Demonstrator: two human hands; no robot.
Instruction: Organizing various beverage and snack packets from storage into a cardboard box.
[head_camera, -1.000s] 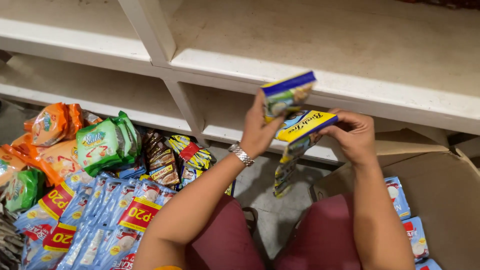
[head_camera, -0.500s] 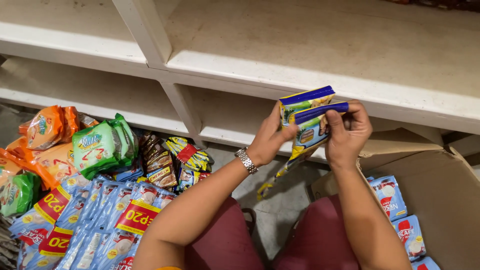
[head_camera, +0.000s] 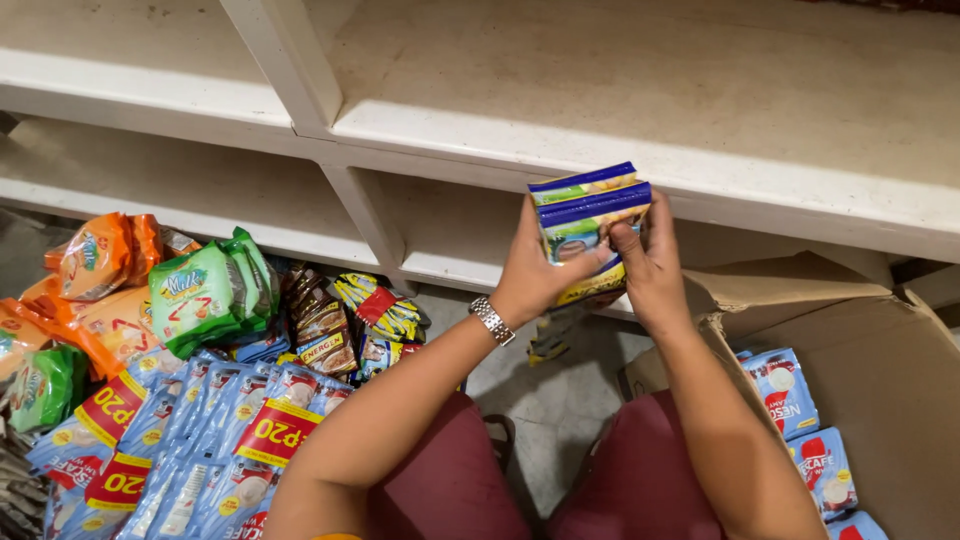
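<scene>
Squaring up, the yellow-and-blue sachets (head_camera: 585, 235) are now sitting stacked flush — half a second ago they were fanned apart and lower. The left hand (head_camera: 535, 270) is clasping the stack from seven o'clock, thumb across its face; the right hand (head_camera: 650, 262) is pinching it from four o'clock. The stack is sitting between both palms, in front of the white shelf (head_camera: 700, 170) — a cardboard box (head_camera: 880, 360) is lying at four o'clock.
</scene>
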